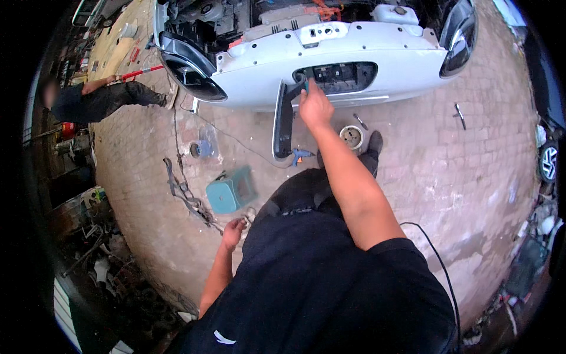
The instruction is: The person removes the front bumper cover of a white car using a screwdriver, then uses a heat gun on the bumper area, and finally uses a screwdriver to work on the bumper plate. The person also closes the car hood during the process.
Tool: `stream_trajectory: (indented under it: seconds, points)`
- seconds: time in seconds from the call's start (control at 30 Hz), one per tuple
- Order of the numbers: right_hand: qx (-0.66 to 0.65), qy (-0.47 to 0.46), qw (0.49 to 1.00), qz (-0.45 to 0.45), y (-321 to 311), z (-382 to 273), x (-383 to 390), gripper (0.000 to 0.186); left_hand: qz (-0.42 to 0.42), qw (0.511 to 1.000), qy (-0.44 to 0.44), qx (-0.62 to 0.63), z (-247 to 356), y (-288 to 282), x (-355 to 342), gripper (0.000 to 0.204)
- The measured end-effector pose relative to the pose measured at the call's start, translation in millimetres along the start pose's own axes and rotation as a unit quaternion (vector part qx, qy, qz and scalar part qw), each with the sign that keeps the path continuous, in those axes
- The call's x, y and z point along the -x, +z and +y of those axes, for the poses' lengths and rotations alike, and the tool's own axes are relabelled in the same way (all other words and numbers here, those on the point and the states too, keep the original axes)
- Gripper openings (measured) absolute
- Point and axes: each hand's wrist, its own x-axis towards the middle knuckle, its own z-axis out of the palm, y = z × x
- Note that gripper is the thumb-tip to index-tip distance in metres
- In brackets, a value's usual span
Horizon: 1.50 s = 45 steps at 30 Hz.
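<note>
My right hand (pixel 316 107) reaches up to the front of a white car (pixel 253 76). Its fingers are closed round a small teal thing, mostly hidden, beside the dark oval opening (pixel 348 76) in the bumper. A long panel flap (pixel 282 127), pale-edged with a dark inner face, hangs out from the opening's left side, next to that hand. Low by my left hip is my left hand (pixel 233 233), its fingers curled together; what they hold, if anything, cannot be made out. A pale, crumpled thing (pixel 250 215) shows just beyond it.
On the brick floor are a teal stool (pixel 223 196), a blue glue gun (pixel 302 154), a white bucket (pixel 351 137), a strap (pixel 183 192) and a metal tool (pixel 460 116). At left, a person (pixel 118 100) holds a red bar (pixel 141 72). A black cable (pixel 439 259) curves at my right.
</note>
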Motion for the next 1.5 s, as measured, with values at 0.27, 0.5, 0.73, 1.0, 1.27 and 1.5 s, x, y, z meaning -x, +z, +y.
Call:
stream_trajectory:
  seconds: [0.27, 0.5, 0.73, 1.0, 1.27, 1.5]
  points:
    - [-0.336, 0.290, 0.890, -0.103, 15, 4, -14, 0.038, -0.021, 1.000, -0.021, -0.007, -36, 14, -11, 0.030]
    - [-0.288, 0.238, 0.920, -0.118, 23, 32, -36, 0.040, -0.005, 1.000, 0.017, 0.009, -33, 25, -17, 0.036]
    - [-0.402, 0.367, 0.804, -0.240, 23, 20, -25, 0.036, 0.022, 1.000, -0.016, -0.004, -52, 44, 12, 0.036]
    - [-0.331, 0.390, 0.838, -0.189, 44, 11, -49, 0.045, 0.034, 0.993, -0.013, 0.110, -63, 66, -16, 0.033]
    - [-0.447, 0.499, 0.702, -0.243, 17, -12, -49, 0.050, 0.023, 0.997, 0.009, 0.071, -85, 57, 2, 0.024]
    - [-0.492, 0.488, 0.669, -0.268, 10, 7, -50, 0.047, 0.003, 0.998, -0.052, 0.031, -33, 36, 12, 0.030]
